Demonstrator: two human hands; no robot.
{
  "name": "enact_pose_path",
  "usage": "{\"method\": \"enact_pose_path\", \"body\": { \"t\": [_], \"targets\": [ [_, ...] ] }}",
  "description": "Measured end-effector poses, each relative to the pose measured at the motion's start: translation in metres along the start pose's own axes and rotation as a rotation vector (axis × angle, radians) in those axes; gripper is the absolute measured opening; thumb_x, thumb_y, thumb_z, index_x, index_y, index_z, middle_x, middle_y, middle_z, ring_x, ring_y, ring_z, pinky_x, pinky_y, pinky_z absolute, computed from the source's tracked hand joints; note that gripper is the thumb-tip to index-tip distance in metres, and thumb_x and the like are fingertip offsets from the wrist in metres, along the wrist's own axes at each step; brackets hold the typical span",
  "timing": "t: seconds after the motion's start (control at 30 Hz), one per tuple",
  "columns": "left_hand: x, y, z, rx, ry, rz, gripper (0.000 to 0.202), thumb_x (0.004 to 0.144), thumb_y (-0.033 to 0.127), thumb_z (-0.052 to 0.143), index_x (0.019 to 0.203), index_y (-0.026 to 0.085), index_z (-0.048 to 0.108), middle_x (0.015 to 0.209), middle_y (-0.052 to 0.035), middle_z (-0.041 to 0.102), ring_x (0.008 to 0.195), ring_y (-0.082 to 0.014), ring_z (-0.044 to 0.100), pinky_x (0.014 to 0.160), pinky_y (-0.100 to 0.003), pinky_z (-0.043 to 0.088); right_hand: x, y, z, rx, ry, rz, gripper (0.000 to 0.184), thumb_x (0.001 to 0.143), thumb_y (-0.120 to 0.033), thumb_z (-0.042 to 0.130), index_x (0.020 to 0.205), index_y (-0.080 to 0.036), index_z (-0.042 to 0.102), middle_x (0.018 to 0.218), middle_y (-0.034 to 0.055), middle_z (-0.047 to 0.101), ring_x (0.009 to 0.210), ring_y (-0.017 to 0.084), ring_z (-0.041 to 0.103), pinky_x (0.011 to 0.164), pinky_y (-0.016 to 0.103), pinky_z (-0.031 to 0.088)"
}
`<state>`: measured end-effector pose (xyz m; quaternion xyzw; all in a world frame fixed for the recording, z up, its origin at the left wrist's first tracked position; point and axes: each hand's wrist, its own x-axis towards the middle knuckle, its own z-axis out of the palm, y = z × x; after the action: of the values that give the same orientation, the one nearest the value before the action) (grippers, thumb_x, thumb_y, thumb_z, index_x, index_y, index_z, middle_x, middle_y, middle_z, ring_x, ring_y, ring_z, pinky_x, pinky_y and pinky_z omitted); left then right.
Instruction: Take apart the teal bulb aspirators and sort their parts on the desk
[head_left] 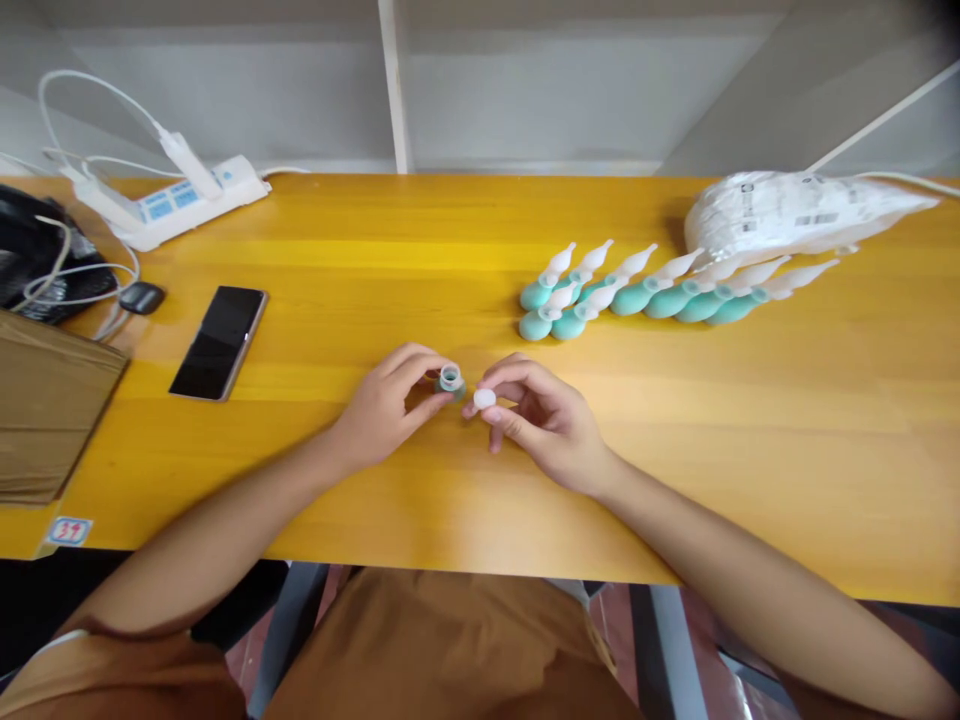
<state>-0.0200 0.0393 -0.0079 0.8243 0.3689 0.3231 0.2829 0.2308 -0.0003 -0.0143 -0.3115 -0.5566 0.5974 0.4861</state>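
Note:
My left hand (401, 400) pinches a small teal squeeze bulb (452, 386) between thumb and fingers. The bulb's clear round neck faces up, uncovered. Just to its right, my right hand (544, 415) grips a white round piece (484, 398) between thumb and index finger. Only the flat round face of that piece shows, and whether a longer part lies behind it I cannot tell. A small gap separates it from the bulb. Beyond my right hand, several teal bulbs with pointed whitish nozzles (634, 262) lie grouped on the table.
A plastic-wrapped package (780, 215) lies at the back right. To the left are a phone (220, 343), a white power strip (195, 205) with cables, a black mouse (141, 297) and a cardboard box (56, 410). The wooden table (750, 450) ends in front of my body.

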Motion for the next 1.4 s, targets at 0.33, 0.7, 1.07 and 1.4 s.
{"method": "enact_pose_path", "body": {
  "t": [0.33,0.7,1.07,1.4],
  "targets": [
    [-0.017,0.025,-0.018,0.088,0.121,0.245,0.035,0.106,0.030,0.078,0.135,0.022,0.062,0.113,-0.0070,0.071,0.091,-0.0196,0.068,0.087,-0.036,0.062,-0.004,-0.015,0.001,-0.420,-0.053,-0.295,0.021,0.108,-0.020,0.080,0.127,-0.027,0.077,0.117,0.0085,0.083,0.103,0.021,0.079,0.076,0.032,0.066],
    [-0.023,0.025,-0.005,-0.058,0.008,0.237,0.020,0.112,0.033,0.077,0.127,0.023,0.069,0.106,-0.0046,0.084,0.091,-0.0180,0.082,0.084,-0.030,0.067,-0.009,-0.017,0.009,-0.503,-0.109,-0.387,0.028,0.108,-0.014,0.079,0.134,-0.025,0.075,0.117,0.0098,0.087,0.101,0.021,0.084,0.078,0.032,0.071],
    [-0.023,0.030,-0.007,-0.246,-0.083,-0.012,0.021,0.112,0.042,0.076,0.123,0.024,0.074,0.105,-0.0022,0.087,0.088,-0.0158,0.084,0.086,-0.027,0.068,-0.010,-0.011,0.007,-0.686,-0.075,-0.533,0.032,0.107,-0.015,0.079,0.136,-0.027,0.076,0.119,0.0109,0.079,0.109,0.023,0.082,0.091,0.037,0.074],
    [-0.020,0.032,-0.009,-0.264,-0.112,-0.042,0.019,0.113,0.041,0.075,0.117,0.022,0.077,0.104,-0.0038,0.087,0.090,-0.0171,0.083,0.087,-0.028,0.067,-0.007,-0.018,0.003,-0.656,-0.115,-0.485,0.026,0.106,-0.018,0.079,0.131,-0.028,0.077,0.112,0.0091,0.080,0.093,0.022,0.080,0.076,0.034,0.071]
  ]
}}
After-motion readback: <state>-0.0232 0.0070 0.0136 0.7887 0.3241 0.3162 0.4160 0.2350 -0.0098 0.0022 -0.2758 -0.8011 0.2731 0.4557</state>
